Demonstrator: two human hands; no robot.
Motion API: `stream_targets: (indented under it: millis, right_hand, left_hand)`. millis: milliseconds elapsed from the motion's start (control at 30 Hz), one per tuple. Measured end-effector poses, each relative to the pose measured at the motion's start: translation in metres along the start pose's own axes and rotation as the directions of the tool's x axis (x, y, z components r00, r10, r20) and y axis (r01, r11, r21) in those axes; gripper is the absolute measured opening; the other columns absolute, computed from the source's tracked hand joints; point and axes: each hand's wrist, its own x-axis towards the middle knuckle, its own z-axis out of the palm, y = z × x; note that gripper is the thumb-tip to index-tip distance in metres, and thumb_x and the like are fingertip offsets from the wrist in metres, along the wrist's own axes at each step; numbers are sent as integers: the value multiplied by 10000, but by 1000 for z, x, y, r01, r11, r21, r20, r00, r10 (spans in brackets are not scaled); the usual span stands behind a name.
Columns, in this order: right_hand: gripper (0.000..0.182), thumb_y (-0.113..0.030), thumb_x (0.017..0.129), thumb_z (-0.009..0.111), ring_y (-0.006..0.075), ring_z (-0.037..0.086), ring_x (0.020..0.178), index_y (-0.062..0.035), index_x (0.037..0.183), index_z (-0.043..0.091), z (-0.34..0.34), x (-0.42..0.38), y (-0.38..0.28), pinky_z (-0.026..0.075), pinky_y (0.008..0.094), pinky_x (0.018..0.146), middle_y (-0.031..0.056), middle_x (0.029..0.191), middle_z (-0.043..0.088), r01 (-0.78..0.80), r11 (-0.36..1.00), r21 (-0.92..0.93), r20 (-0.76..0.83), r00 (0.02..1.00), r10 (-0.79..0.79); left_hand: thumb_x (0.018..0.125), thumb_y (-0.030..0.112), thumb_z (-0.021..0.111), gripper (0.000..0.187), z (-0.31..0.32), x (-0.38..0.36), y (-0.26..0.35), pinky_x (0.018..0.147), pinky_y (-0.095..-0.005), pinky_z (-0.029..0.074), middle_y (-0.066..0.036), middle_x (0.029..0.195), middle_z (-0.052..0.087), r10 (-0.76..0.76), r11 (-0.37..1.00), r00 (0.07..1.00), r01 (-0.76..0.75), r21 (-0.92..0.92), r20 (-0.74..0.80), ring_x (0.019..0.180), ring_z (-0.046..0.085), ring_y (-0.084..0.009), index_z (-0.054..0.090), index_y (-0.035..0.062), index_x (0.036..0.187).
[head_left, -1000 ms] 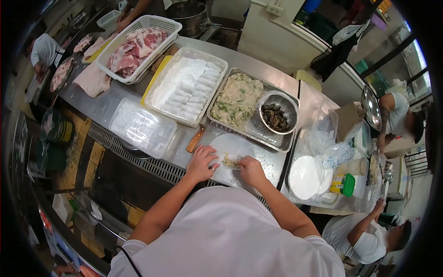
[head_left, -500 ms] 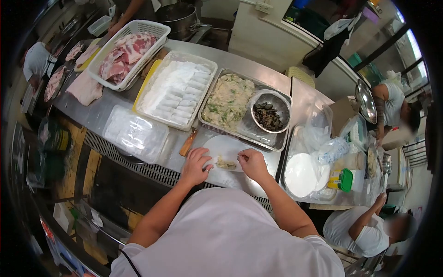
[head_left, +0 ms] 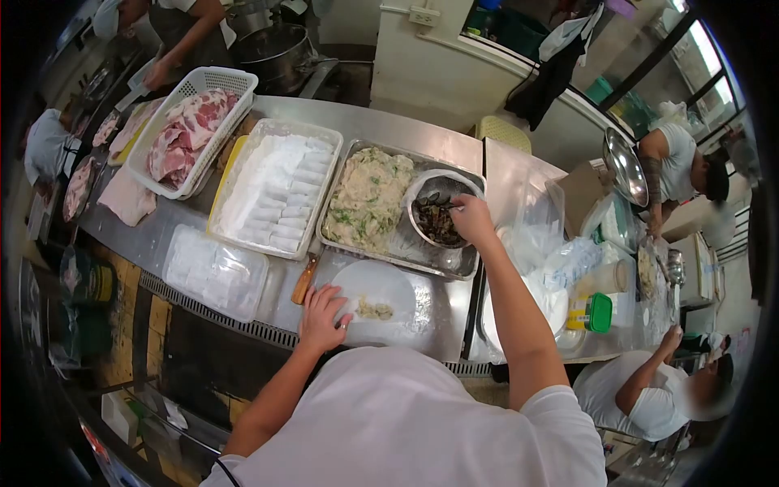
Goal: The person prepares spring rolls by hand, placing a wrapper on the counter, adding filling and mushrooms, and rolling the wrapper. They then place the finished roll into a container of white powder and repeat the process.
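Note:
My left hand (head_left: 323, 318) lies with fingers spread at the left edge of a thin, round white wrapper (head_left: 385, 280) on the steel table. Near the wrapper's front edge sits a small strip of pale filling (head_left: 374, 308). My right hand (head_left: 472, 217) reaches into a steel bowl (head_left: 415, 213) of dark brown sliced pieces (head_left: 434, 217); its fingertips are pinched together among them, partly hidden. That bowl stands in a metal tray (head_left: 337, 242) beside a pale, green-flecked filling mixture (head_left: 369, 195). A wooden-handled knife (head_left: 304, 280) rests just beyond my left hand.
To the left are a white tub (head_left: 317, 195) of white rolls, a clear plastic container (head_left: 215, 276) and a basket (head_left: 249, 79) of raw meat. Plastic bags (head_left: 568, 264) and a green-lidded tub (head_left: 599, 313) stand right. Co-workers (head_left: 629, 394) work at both sides.
My right hand has moved from the filling on the wrapper, away and to the right, into the bowl. My left hand has flattened beside the wrapper. The whole view has shifted.

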Motion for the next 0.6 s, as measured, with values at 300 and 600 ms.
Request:
stream_targets:
  millis: [300,600]
  right_hand:
    - [375,-108,886,711,425,708,1250,-38,1248,785,43,63,13,580,501,1083,253,1342,722,144,856,-496,359,932,52]
    - [362,-189,875,767,410,773,1075,-2,1183,802,5,13,-25,608,483,983,256,1093,790,32,987,-159,138,990,-10]
  left_hand:
    - [834,219,856,387,-4,4,5,1275,-612,331,-103,1418,665,-34,999,999,34,-7,-11,1448,547,-358,752,96,1186]
    - [836,212,854,369,-4,4,5,1265,-617,336,-113,1411,664,0,1000,999,0,-11,-42,1436,553,-372,752,95,1171]
